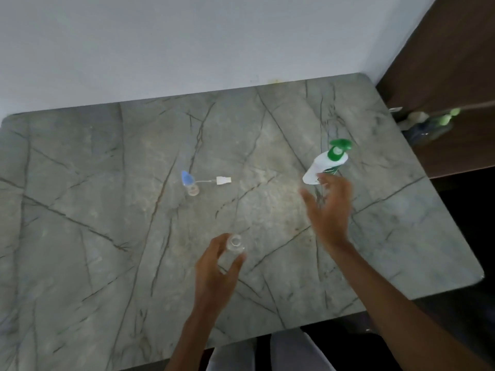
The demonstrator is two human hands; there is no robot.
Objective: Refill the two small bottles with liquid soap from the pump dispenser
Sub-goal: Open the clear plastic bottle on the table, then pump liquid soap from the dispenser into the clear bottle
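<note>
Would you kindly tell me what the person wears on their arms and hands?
Nothing visible: the left hand and right hand are ungloved, with no ring, watch or bracelet showing, and the left forearm and right forearm are bare to the frame's edge, without sleeves. The right hand is blurred.

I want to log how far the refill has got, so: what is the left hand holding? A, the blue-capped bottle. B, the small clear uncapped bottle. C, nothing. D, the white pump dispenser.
B: the left hand grips the small clear bottle, its mouth open upward, while the pump dispenser and the blue-capped bottle are apart from it on the table.
</note>
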